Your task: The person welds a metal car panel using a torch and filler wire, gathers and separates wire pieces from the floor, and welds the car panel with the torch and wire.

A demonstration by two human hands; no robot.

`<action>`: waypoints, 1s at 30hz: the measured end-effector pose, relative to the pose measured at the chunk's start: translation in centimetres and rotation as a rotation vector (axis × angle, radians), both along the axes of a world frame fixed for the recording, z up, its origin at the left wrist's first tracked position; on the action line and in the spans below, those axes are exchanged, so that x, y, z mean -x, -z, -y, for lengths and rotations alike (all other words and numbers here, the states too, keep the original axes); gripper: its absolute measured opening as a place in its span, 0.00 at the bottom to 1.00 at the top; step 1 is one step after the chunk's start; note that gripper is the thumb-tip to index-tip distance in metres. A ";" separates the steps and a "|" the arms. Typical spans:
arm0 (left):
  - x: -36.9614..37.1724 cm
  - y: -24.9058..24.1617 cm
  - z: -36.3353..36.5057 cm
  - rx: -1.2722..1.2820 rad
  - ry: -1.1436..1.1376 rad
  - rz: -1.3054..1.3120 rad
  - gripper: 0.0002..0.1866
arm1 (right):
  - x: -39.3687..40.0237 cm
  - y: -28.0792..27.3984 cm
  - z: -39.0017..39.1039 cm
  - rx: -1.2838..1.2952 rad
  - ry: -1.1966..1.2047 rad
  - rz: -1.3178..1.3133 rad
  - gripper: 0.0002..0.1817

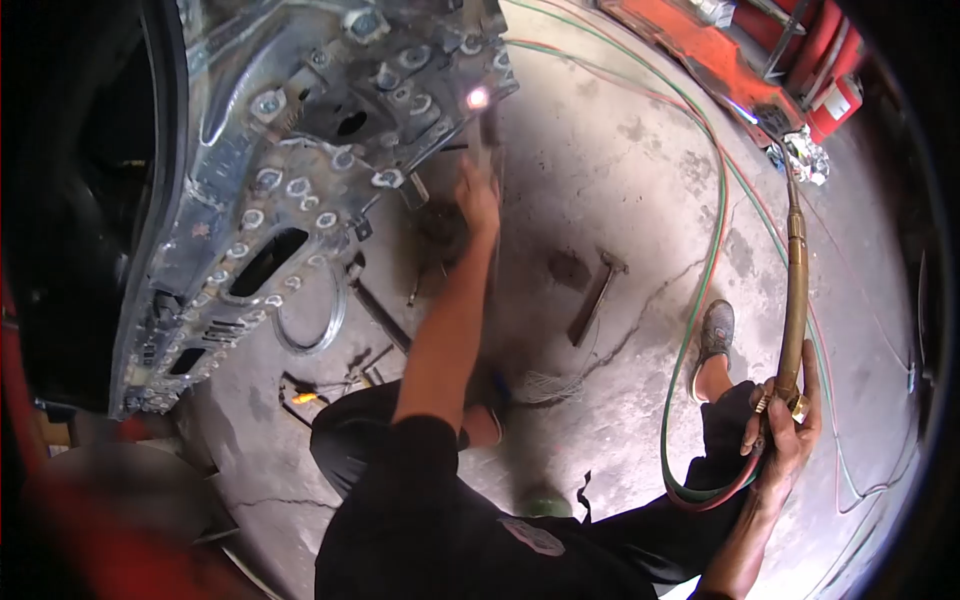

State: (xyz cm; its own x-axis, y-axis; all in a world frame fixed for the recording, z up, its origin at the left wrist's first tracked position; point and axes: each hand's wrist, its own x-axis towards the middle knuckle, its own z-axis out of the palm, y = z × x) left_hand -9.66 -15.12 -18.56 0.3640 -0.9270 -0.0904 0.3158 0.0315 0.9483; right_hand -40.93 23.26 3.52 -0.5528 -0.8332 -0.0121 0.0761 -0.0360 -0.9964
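Note:
My right hand is wrapped around the brass handle of a gas torch, held upright at the right with its thin neck pointing away from me. A bright bluish flame burns at the tip. Green and red hoses run from the torch's lower end. My left hand reaches forward, its fingers closed on a blurred long tool whose kind I cannot tell. Just beyond it, a spot glows white-pink on the edge of a welded sheet-metal panel.
A hammer lies on the cracked concrete floor, with a wire coil and several small tools to its left. Beyond the torch are an orange metal piece, crumpled foil and a red fire extinguisher. My shoe stands near the hoses.

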 end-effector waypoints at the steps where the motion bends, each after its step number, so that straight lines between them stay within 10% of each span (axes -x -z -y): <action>1: 0.4 0.2 -3.6 -0.065 0.006 0.003 0.28 | 0.1 -0.3 0.2 -0.020 -0.009 -0.008 0.52; 6: 1.4 3.9 -12.9 0.006 0.245 0.085 0.26 | 0.6 0.1 -0.3 0.026 -0.036 -0.014 0.50; 9: 1.3 -2.6 -14.7 0.144 0.367 0.292 0.18 | 0.2 -0.7 -1.0 0.017 -0.043 -0.026 0.49; 12: -1.1 -8.1 -14.2 0.459 0.229 1.074 0.13 | 0.3 -0.7 -1.8 0.005 -0.059 0.003 0.49; 16: -6.7 -14.5 -14.4 0.705 0.217 1.359 0.24 | 0.9 -0.7 -3.2 -0.003 -0.094 0.035 0.45; 22: -8.8 -16.0 -9.4 0.467 0.158 1.929 0.26 | 0.8 -0.9 -3.9 0.010 -0.061 0.089 0.44; 30: -10.3 -15.4 -11.4 0.459 0.043 1.968 0.28 | 0.2 -1.4 -3.1 0.009 -0.057 0.093 0.45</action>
State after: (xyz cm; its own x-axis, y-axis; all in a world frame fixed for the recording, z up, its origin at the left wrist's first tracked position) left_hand 0.65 -3.71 -3.12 -0.3647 -0.7702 0.5232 -0.9282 0.3454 -0.1385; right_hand -41.10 26.32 4.87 -0.5017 -0.8634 -0.0536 0.1701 -0.0378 -0.9847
